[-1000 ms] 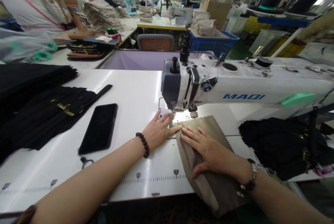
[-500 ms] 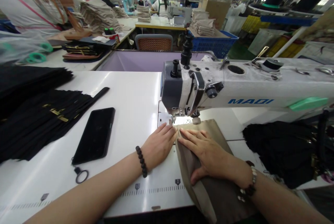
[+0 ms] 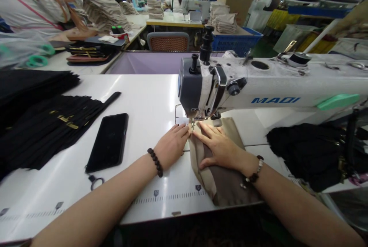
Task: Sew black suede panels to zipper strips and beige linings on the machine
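Observation:
A beige-brown piece of fabric (image 3: 232, 185), with a paler folded strip along its left side, lies under the head of a sewing machine (image 3: 191, 86). My right hand (image 3: 222, 147) rests flat on it, fingers spread and pointing at the needle area. Beside the fabric's left edge, my left hand (image 3: 172, 143) lies palm down with its fingers stretched out. Its fingertips touch the edge just in front of the presser foot (image 3: 193, 123). The needle point is too small to make out.
Left on the white table (image 3: 149, 97) lie a black phone (image 3: 107, 141) and stacked black pieces with gold zipper pulls (image 3: 67, 121). More black material (image 3: 310, 151) is at the right. Beyond stand a chair (image 3: 168, 42), a blue crate (image 3: 235, 43) and people at other tables.
The fabric has slid away from me, further under the machine head, and its near end now shows at the table's front edge. Both hands moved forward with it. The view has shifted slightly.

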